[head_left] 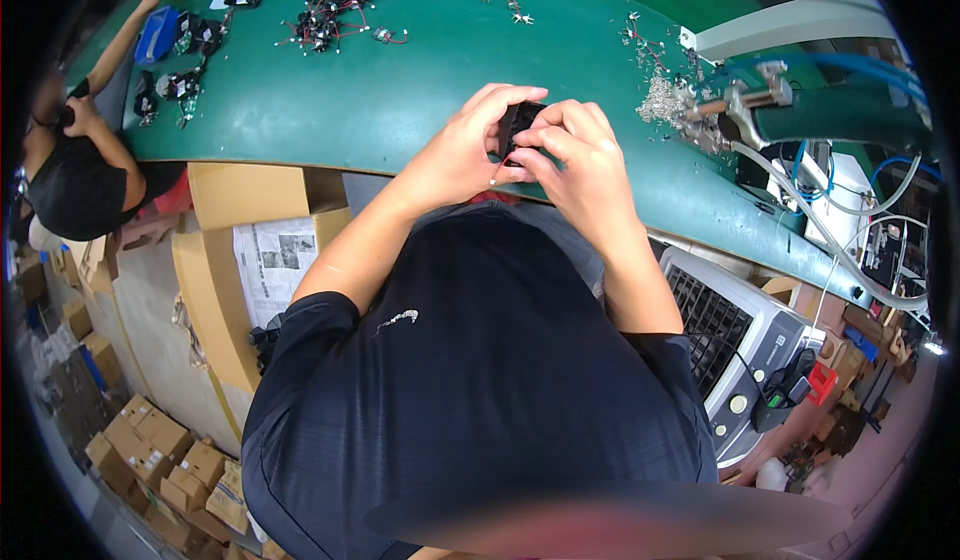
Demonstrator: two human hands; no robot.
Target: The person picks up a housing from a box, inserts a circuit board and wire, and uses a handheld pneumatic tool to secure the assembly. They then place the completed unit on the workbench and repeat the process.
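Between my two hands, just over the near edge of the green table, is a small black plastic housing (518,122). My left hand (468,148) wraps round its left side, thumb and fingers gripping it. The fingers of my right hand (582,155) are pinched together at its right side and front, touching it. A short red wire with a pale tip (499,172) sticks out below the housing. Whether my right fingertips hold a separate small part cannot be seen, as the fingers cover the inside of the housing.
A tangled heap of wired connectors (335,8) lies at the far left of the green table (420,80). Small metal pieces (660,100) are piled at right beside a clamp-like machine (745,100). Another person (85,160) works at far left near a blue tray (157,35). An air cooler (740,350) stands right.
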